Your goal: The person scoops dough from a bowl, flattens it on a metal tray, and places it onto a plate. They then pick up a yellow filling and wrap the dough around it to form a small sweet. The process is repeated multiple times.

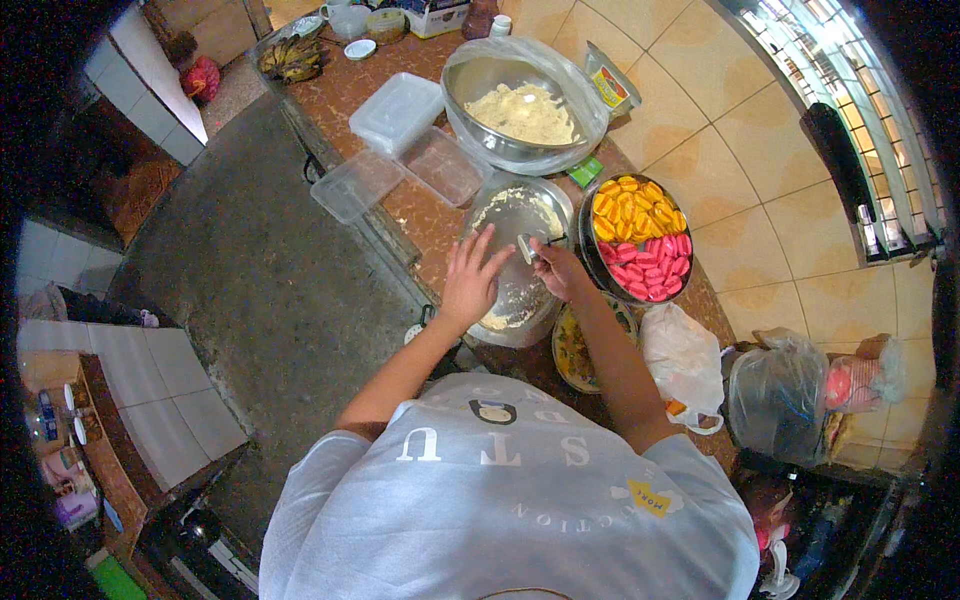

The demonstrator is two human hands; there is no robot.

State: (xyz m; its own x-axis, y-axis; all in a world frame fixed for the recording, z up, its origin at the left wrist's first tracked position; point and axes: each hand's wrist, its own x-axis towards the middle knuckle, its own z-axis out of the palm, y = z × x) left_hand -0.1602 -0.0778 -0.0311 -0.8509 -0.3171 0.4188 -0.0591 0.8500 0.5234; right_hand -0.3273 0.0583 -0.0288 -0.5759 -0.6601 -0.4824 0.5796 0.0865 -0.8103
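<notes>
My right hand (562, 270) pinches a small metal hand mold (527, 249) over an oval metal basin (545, 298). My left hand (470, 282) is above the basin's left side, fingers spread and holding nothing. Pale crumbly powder clings to the basin's inner walls. Beyond it, a large metal bowl (480, 128) lined with clear plastic holds a heap of pale powder (525, 112). To the right, a round dark-rimmed pan (588, 262) contains yellow wrapped sweets (632, 210) at the far side and pink wrapped sweets (652, 268) at the near side.
Clear plastic containers (398, 112) and a lid (358, 186) lie left of the bowl. A patterned dish (568, 350) stands under my right forearm, beside a white plastic bag (684, 362). A small green box (585, 172) sits behind the pan; bananas (292, 60) lie at the far left.
</notes>
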